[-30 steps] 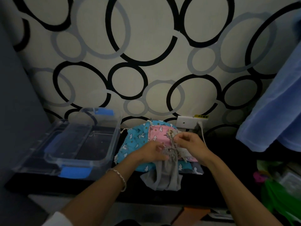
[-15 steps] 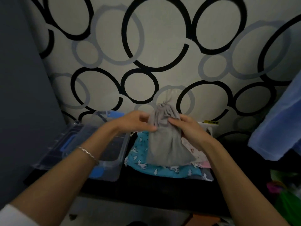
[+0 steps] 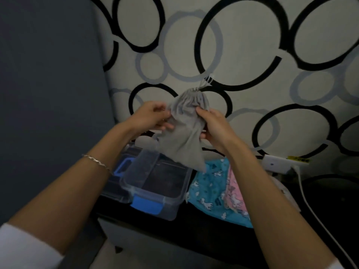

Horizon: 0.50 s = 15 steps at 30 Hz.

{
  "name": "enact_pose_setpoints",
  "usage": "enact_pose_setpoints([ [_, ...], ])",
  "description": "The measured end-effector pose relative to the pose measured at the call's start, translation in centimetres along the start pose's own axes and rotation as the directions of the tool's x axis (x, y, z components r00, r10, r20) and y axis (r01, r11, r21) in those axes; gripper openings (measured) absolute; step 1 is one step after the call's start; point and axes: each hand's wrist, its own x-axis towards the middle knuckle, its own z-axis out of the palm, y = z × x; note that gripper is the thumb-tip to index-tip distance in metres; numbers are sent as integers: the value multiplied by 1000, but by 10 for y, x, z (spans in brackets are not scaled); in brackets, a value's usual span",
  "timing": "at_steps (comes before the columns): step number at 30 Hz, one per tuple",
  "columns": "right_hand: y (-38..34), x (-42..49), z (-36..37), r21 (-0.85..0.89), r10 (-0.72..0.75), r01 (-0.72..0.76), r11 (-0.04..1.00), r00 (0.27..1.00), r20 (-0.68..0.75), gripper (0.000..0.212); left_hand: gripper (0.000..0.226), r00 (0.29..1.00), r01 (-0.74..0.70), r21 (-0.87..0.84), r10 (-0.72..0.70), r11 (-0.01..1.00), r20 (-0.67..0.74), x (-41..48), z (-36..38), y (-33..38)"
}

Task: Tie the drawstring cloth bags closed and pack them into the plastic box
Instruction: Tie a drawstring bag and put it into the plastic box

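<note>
grey bag (image 3: 184,129) between hands, above box (image 3: 155,183) | left hand (image 3: 149,118) pinches it | right hand (image 3: 213,127) grips it

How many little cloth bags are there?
3. The gray bag is held up between the left hand and right hand. The blue bag lies right of the plastic box, with the pink bag on top of it. Others may hide under the arm.

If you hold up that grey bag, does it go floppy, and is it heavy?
Probably floppy: the grey bag hangs in soft folds between the left hand and right hand, tapering to a limp corner. Likely light, since both hands only pinch it to hold it up. It looks flat, so maybe nearly empty.
</note>
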Motion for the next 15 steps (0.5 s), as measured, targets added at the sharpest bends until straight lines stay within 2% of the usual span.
enact_pose_setpoints([
  [3,19,16,20,-28,42,-44,999,998,-54,19,6,992,126,-21,-126,992,-1,10,-14,-17],
  [7,59,31,35,-224,78,-84,971,996,-35,19,13,947,320,-11,-319,947,47,21,-16,-66],
  [10,79,40,33,-390,31,-32,920,999,-9,22,3,955,296,-5,-296,955,20,30,-11,-91],
  [11,84,40,29,-462,1,-3,887,1000,-4,22,4,972,233,61,-234,971,14,31,-10,-96],
  [13,97,39,22,-609,20,21,793,998,60,26,10,985,108,358,-149,928,89,31,-6,-107],
  [15,114,35,21,-787,189,35,615,963,191,27,8,947,63,669,-256,741,195,28,5,-123],
])
